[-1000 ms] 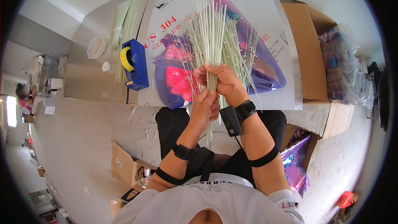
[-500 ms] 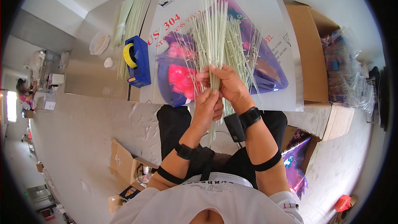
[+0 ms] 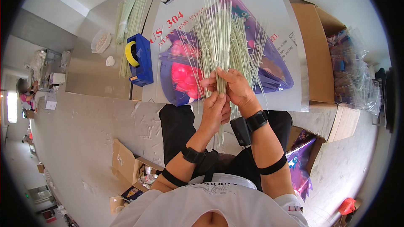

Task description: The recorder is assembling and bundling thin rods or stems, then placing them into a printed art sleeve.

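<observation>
A bundle of thin pale green rods point(image 3: 216, 38) stands upright between my hands, fanning out at its far end. My left hand point(image 3: 215, 111) is closed round its lower part. Just above, my right hand point(image 3: 237, 87) grips the same bundle, thumb across the front and fingers bent behind. More loose pale rods point(image 3: 240, 54) lie on the table behind and to the right of it. Under them are a purple bag with pink balls point(image 3: 183, 77) on the left and a purple triangular plastic bag point(image 3: 273, 75) on the right.
A blue tape dispenser point(image 3: 144, 65) with yellow tape stands left, near a white bowl point(image 3: 101, 42) and spare rods point(image 3: 136, 17). An open carton point(image 3: 306, 50) and clear plastic packs point(image 3: 355, 71) are at the right. Another open box point(image 3: 126, 164) sits low at the left. A person point(image 3: 26, 92) is far left.
Both hands have shifted slightly to the right with the rods between them. Their grip looks the same.
</observation>
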